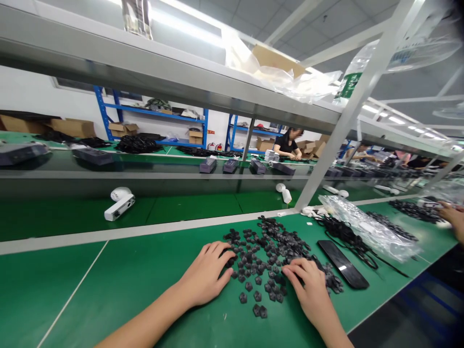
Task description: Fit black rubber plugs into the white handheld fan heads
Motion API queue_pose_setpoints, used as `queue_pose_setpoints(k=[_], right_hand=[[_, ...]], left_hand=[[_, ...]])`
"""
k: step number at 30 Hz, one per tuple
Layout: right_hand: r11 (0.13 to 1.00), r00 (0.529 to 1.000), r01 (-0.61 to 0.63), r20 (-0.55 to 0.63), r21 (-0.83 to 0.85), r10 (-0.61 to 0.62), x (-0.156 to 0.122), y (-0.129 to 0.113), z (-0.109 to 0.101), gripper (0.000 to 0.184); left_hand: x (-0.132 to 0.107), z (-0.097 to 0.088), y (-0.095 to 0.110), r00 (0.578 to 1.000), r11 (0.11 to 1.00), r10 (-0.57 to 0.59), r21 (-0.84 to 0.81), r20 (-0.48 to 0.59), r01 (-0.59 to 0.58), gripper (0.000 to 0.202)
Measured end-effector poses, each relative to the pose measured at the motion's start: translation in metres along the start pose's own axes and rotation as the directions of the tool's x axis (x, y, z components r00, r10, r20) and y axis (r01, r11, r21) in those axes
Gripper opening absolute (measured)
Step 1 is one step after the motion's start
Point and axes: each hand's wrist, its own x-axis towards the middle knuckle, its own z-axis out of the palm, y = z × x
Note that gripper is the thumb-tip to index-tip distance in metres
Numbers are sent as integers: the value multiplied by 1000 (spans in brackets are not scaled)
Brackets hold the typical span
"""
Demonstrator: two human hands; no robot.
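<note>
Many small black pentagonal plastic pieces (258, 267) lie loose in a spread on the green tabletop (152, 270), heaped thicker toward the back and right. At the left edge of this spread rests my left hand (206, 273), palm down, fingers apart, fingertips touching the outer pieces. My right hand (308, 280) is over the right part of the pile, thumb and fingertips brought together among the pieces. What lies between those fingertips is hidden. A black smartphone (343, 265) lies to the right of my right hand.
Beyond the phone are tangled black cords (344, 234) and a clear plastic bag (366, 227). A slanted metal post (337, 150) rises behind the pile. White devices (119, 205) lie on the sunken green belt. Another person's hand (453, 217) is at the far right.
</note>
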Motion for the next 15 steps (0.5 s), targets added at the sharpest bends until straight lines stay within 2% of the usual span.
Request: queue_pose_setpoints(k=[3, 5, 8, 10, 15], right_hand=[[997, 1000, -20, 13, 68, 19, 1, 3, -2, 34], [992, 996, -58, -57, 112, 64, 2, 9, -3, 35], [979, 963, -153, -200, 138, 179, 2, 21, -1, 37], [979, 953, -189, -226, 72, 200, 1, 24, 2, 35], [981, 983, -135, -143, -139, 115, -2, 13, 7, 33]], left_hand=[[0, 1, -1, 1000, 1000, -2, 2, -5, 2, 31], [1, 2, -1, 1000, 1000, -2, 6, -5, 2, 32], [1, 1, -2, 1000, 1000, 0, 6, 1, 0, 32], [2, 0, -2, 1000, 1000, 5, 4, 1, -5, 32], [1, 0, -3, 1000, 1000, 9, 13, -2, -9, 32]])
